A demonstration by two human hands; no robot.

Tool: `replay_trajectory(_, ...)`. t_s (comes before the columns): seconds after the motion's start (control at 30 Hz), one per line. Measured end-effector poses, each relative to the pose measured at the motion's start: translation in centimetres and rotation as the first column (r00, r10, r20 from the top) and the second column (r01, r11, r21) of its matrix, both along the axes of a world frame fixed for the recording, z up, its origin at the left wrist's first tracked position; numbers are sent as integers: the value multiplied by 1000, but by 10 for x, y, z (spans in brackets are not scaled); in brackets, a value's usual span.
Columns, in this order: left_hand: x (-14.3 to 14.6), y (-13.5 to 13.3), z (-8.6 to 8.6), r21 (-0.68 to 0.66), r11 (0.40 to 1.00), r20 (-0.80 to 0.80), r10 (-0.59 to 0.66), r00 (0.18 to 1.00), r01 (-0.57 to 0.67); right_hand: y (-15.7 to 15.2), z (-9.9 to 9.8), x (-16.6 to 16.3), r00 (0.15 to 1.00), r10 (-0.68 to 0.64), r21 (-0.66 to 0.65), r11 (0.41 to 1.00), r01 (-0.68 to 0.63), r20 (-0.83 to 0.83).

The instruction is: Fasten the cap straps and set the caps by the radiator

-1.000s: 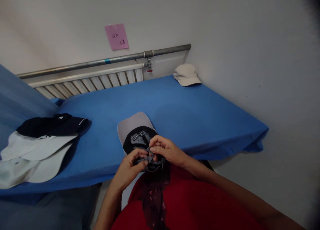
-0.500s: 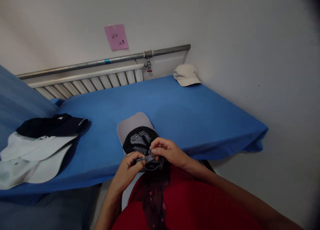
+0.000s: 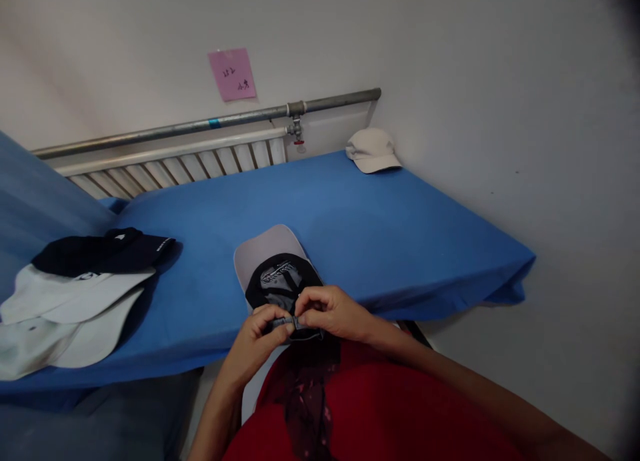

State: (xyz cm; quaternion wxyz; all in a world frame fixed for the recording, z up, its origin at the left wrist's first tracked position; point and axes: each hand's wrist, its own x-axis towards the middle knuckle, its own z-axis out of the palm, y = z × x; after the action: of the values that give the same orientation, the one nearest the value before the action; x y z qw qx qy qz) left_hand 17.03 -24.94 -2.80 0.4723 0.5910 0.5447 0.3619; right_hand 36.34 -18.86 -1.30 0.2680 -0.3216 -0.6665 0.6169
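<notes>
A grey baseball cap [image 3: 273, 247] lies upside down at the front edge of the blue-covered table, its brim pointing away from me and its dark inside showing. My left hand [image 3: 260, 334] pinches the cap's back strap [image 3: 281, 322] from the left, thumb and fingertips pressed together. From the right, my right hand [image 3: 333, 311] grips the same strap close to the buckle, with its fingers curled. The two sets of fingertips almost meet. They hide most of the buckle and the strap's end.
On the left, a black cap [image 3: 100, 253] overlaps white caps [image 3: 75, 314]. A cream cap [image 3: 374, 151] sits at the far right corner of the blue cloth [image 3: 400, 234]. Behind are a radiator [image 3: 180, 167], a metal pipe [image 3: 165, 133] and a pink note [image 3: 233, 74] on the wall.
My right hand has moved slightly left and down, closer to my left hand, covering the buckle that showed before. My left hand and the cap have hardly moved.
</notes>
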Motion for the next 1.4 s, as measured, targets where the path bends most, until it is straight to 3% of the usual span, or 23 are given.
replay_trajectory(0.23,1,-1,1,54,999,-68,7,998,-4,8,2,-4,995,92,-144,986,-88,27)
replay_trajectory(0.4,0,-1,0,52,998,-114,-29,993,35,11,3,-8,989,141,-168,977,-130,53)
replay_trajectory(0.93,-3,-2,0,25,1000,3,-13,1000,13,4,2,-10,997,13,-257,966,-34,-81)
replay_trajectory(1.2,2,-6,3,-85,995,185,74,980,-59,0,1,-12,989,-72,-257,966,37,-131)
replay_trajectory(1.4,1,-7,-1,-117,988,235,123,964,-97,-1,-1,-13,987,-98,-239,969,65,-129)
